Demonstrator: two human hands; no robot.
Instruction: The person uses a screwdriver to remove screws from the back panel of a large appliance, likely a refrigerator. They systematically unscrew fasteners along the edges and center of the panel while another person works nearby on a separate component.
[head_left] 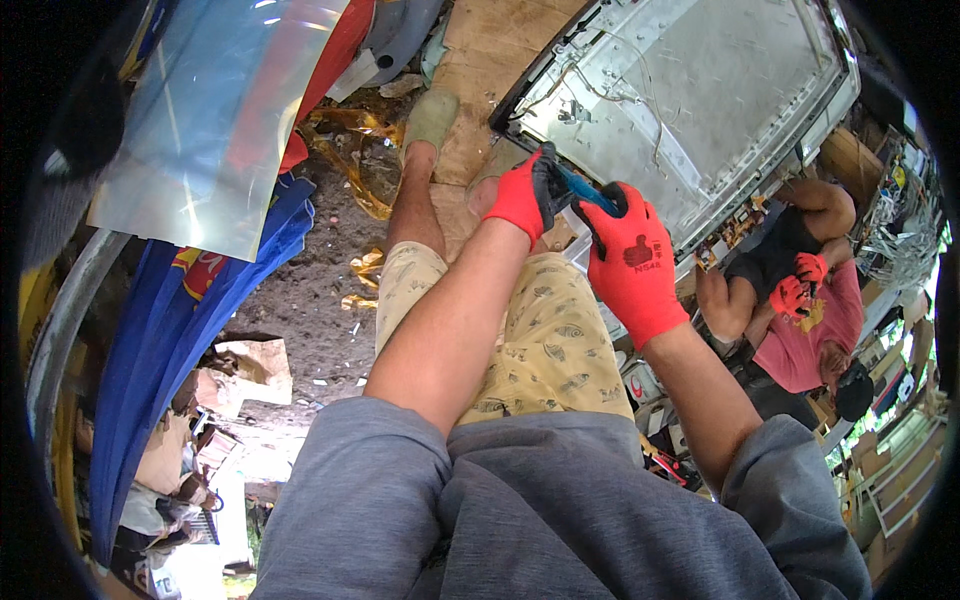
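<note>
Right hand closed on a blue object beside a metal panel

I look straight down through the head camera at 2 red work gloves with black fingers. On the right side, the fingers wrap the blue object, which is slim and slants across the gap between the hands, in front of the panel's near edge. On the other side, the left hand has its fingers bent in at the object's far end; from my seat I cannot tell whether they grip it or only touch it. The gloves hide both ends, so I cannot say what kind of thing it is.

The panel is large and silvery inside a pale frame, with thin wires lying over its surface. Beside it, a brown board lies underfoot. I see 1 green shoe near that board; the other foot is partly hidden by the left arm. Below the hands are yellow patterned shorts and a grey top.

To the left I have a clear plastic sheet, a blue sheet below it, and amber film scattered on dark ground. At the right, a co-worker in a pink shirt sits with knees bent, 2 red-gloved hands close together.
</note>
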